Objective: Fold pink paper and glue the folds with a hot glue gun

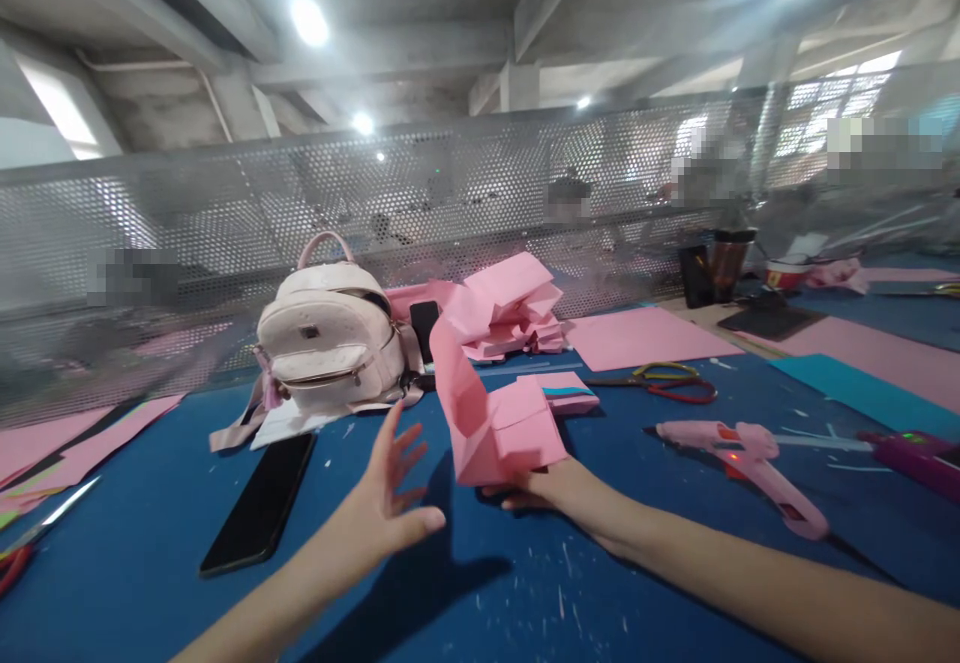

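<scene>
My right hand [551, 488] grips a folded pink paper piece [517, 428] from below and lifts it above the blue table. One flap of the paper stands up and curls at its left side. My left hand [394, 488] hangs to the left of the paper, apart from it, fingers spread and nothing in them. Behind the held paper lies a small pink folded stack [571, 393] with a blue stripe. A pile of folded pink paper [514, 308] is farther back by the mesh screen.
A black phone [262, 503] and a pale backpack [330, 333] are on the left. Scissors [675, 381], a pink glue gun [750, 453] and a blue sheet [862, 398] lie on the right. Other scissors [19, 558] rest at the left edge. A perforated metal screen [465, 183] spans the back.
</scene>
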The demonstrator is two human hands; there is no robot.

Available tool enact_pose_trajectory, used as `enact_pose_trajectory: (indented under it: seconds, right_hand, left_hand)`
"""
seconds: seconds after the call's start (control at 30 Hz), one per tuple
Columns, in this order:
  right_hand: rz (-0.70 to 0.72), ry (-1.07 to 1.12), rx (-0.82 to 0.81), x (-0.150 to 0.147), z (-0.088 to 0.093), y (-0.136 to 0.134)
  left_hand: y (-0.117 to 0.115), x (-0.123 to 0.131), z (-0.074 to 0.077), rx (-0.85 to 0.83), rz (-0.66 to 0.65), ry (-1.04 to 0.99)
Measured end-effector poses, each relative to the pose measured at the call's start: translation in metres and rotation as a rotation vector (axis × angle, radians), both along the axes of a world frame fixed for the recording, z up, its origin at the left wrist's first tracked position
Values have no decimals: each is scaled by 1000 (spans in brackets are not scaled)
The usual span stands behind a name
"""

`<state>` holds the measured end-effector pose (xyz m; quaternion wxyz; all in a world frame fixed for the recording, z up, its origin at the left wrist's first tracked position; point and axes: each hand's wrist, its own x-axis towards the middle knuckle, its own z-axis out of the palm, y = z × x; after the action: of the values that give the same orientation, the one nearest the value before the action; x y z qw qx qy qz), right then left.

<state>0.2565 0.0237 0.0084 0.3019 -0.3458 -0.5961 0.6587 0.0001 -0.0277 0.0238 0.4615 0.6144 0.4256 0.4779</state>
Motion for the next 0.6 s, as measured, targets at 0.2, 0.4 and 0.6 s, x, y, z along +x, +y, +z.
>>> enact_pose_trajectory:
  seconds: [0.2, 0.4, 0.6]
  right_hand:
    - [50, 94, -19, -30, -15, -13]
    - [278, -51, 10, -7, 3, -30]
    - [344, -242, 90, 38, 35, -42]
  left_hand:
    - [12, 35, 15, 32, 312, -28]
    - [41, 15, 4, 29, 425, 23]
    - [43, -7, -5, 160, 212, 156]
